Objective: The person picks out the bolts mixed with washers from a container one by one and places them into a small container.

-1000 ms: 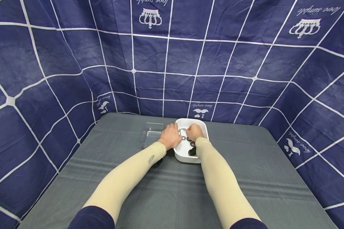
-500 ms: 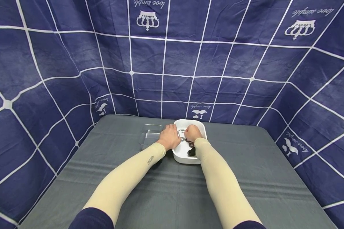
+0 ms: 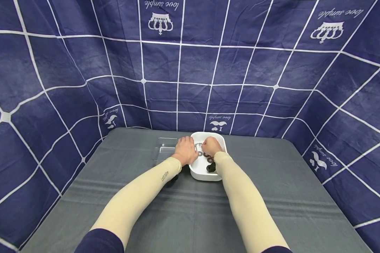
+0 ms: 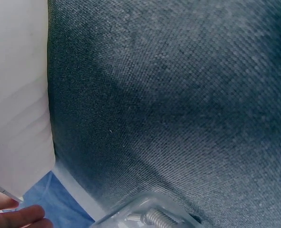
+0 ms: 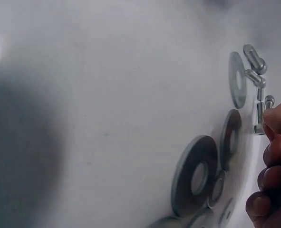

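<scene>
A white plastic bin stands near the table's far side. My left hand grips its left rim, the thumb on the inner side; in the left wrist view its fingers show by the rim. Inside the bin is my right hand, fingers curled, with thumb and forefinger pinching a small metal bolt. Several other bolts lie just beyond the fingertips. Flat metal washers lie closer in, some overlapping. A black piece sits at the bin's near end, partly hidden by my right wrist.
Left of the bin is a clear plastic box, partly behind my left hand; a ribbed metal piece shows in it. A dark object lies under my left forearm. Blue checked cloth hangs behind the grey table.
The head view has shifted slightly, so everything sits a little further left in it. Both hands keep their places at the bin, the right hand's fingers moving only a little among the bolts.
</scene>
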`<action>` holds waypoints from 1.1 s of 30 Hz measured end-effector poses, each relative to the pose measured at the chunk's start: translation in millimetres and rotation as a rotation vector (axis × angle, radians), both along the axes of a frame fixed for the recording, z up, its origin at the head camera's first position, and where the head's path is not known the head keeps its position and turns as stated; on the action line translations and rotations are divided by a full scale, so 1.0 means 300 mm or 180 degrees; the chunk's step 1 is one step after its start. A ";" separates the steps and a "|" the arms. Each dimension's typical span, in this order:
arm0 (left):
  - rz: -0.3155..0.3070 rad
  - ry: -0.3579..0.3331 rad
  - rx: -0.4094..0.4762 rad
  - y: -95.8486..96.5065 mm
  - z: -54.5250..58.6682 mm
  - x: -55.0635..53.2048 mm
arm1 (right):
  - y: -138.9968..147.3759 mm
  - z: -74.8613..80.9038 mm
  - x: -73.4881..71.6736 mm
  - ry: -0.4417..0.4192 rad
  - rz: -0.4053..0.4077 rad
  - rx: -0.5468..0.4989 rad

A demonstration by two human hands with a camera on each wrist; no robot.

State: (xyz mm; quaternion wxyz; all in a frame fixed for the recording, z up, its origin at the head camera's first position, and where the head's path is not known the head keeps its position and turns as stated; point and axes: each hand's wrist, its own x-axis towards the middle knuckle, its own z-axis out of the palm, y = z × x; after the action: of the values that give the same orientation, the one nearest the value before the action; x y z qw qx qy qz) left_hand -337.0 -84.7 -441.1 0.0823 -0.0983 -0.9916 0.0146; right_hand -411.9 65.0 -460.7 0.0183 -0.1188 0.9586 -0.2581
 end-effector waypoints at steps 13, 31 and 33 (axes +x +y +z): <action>0.0000 -0.0053 0.0004 -0.022 0.009 0.002 | -0.007 0.028 0.020 0.0276 0.0087 -0.0031; -0.0089 -0.0010 0.0127 -0.040 0.028 0.005 | 0.014 0.094 0.040 0.0644 0.0478 0.0047; -0.0128 0.0034 0.0137 -0.043 0.032 0.003 | 0.017 0.107 0.044 0.0703 0.0510 0.0055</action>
State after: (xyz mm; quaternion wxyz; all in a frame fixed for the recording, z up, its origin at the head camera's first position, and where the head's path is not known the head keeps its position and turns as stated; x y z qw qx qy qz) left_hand -336.2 -97.6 -431.6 0.0900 -0.1163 -0.9891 -0.0079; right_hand -398.6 70.0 -428.6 -0.0657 -0.2224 0.9444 -0.2329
